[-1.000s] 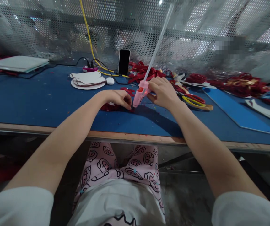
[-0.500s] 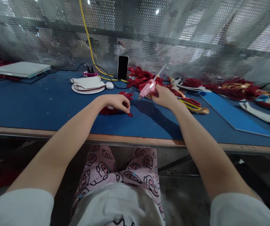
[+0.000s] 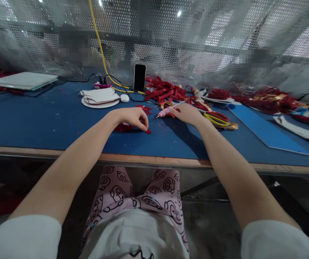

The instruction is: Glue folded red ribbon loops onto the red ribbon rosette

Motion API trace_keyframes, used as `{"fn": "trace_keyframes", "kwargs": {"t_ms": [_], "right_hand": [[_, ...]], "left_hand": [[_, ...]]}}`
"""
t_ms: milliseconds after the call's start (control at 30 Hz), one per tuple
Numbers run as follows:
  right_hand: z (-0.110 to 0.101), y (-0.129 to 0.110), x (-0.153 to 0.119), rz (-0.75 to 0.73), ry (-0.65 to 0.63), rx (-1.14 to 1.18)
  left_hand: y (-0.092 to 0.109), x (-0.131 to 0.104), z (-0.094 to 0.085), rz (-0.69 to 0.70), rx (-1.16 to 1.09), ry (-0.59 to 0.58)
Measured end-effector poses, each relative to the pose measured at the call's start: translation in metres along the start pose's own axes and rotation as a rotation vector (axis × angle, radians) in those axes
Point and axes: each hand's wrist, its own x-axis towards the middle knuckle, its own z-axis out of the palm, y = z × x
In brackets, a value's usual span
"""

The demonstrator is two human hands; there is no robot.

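My left hand (image 3: 133, 118) is closed in a pinch low over the blue tabletop (image 3: 63, 118). Its fingertips are on a small red ribbon piece (image 3: 148, 132). Under and behind that hand lies more dark red ribbon (image 3: 123, 127), partly hidden by the wrist. To the right, my right hand (image 3: 186, 113) is closed around a pink glue gun (image 3: 165, 112). The gun lies almost flat, low over the table, its metal nozzle pointing left towards my left hand. A few red scraps (image 3: 144, 109) lie just beyond the left hand.
A phone (image 3: 139, 77) stands upright behind a white earbud case (image 3: 124, 98) and stacked white card pieces (image 3: 100, 98). Red ribbon (image 3: 165, 90) is heaped at the back. Yellow-and-red-handled scissors (image 3: 217, 118) lie near my right wrist, with a blue board (image 3: 267, 129) further right.
My right hand has lowered the glue gun and tipped it from slanting upward to nearly flat. The left hand has stayed in place, still pinching at the red piece.
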Motion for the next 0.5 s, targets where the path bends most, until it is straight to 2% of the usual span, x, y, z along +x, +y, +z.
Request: {"fn": "trace_keyframes", "kwargs": {"t_ms": [100, 167, 233, 400, 500], "right_hand": [[-0.002, -0.005, 0.002, 0.07, 0.129, -0.09], [-0.005, -0.01, 0.003, 0.059, 0.243, -0.082], [-0.007, -0.015, 0.003, 0.055, 0.304, -0.062], [-0.011, -0.029, 0.0, 0.056, 0.266, -0.032], [-0.009, -0.033, 0.0, -0.006, 0.321, -0.04]], "left_hand": [[0.003, -0.001, 0.001, 0.005, -0.003, 0.027], [0.005, -0.002, 0.002, 0.008, 0.003, 0.039], [0.008, -0.002, 0.002, 0.002, 0.016, 0.04], [0.015, -0.003, 0.006, -0.039, 0.086, 0.004], [0.015, -0.002, 0.006, -0.045, 0.087, -0.001]]}}
